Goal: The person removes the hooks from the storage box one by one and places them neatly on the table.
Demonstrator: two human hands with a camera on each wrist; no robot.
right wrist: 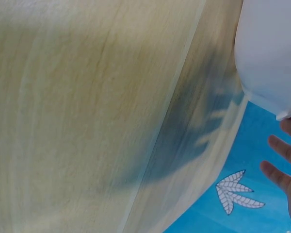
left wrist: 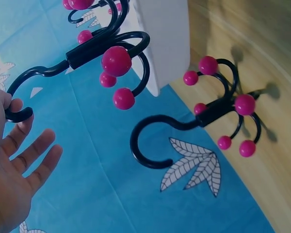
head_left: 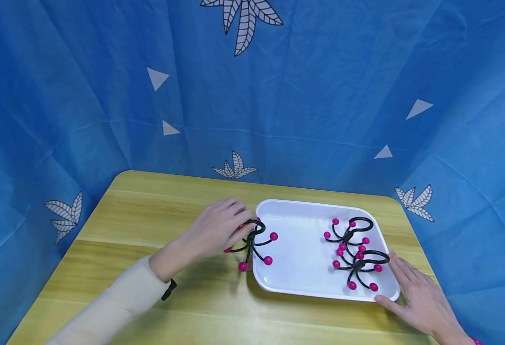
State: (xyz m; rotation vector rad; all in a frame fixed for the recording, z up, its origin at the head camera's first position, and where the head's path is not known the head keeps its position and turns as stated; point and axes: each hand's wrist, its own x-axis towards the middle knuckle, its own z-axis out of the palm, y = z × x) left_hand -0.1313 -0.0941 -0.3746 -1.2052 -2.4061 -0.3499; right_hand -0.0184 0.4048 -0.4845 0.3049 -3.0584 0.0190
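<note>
My left hand (head_left: pixel 222 227) pinches the curled end of a black hook with pink ball-tipped prongs (left wrist: pixel 82 52) between thumb and finger. This hook hangs over the left rim of a white tray (head_left: pixel 297 254). A matching hook (left wrist: pixel 216 111) stands prongs-down on the wood below, seen in the left wrist view; the hand mostly hides it from the head view. Inside the tray, at its right side, two more such hooks (head_left: pixel 347 235) (head_left: pixel 359 264) stand close together. My right hand (head_left: pixel 422 297) rests at the tray's right front corner, its fingers extended along the rim.
A wooden table (head_left: pixel 148 211) carries the tray near its right side. Blue cloth (head_left: pixel 312 96) with white leaves and triangles hangs behind and around the table.
</note>
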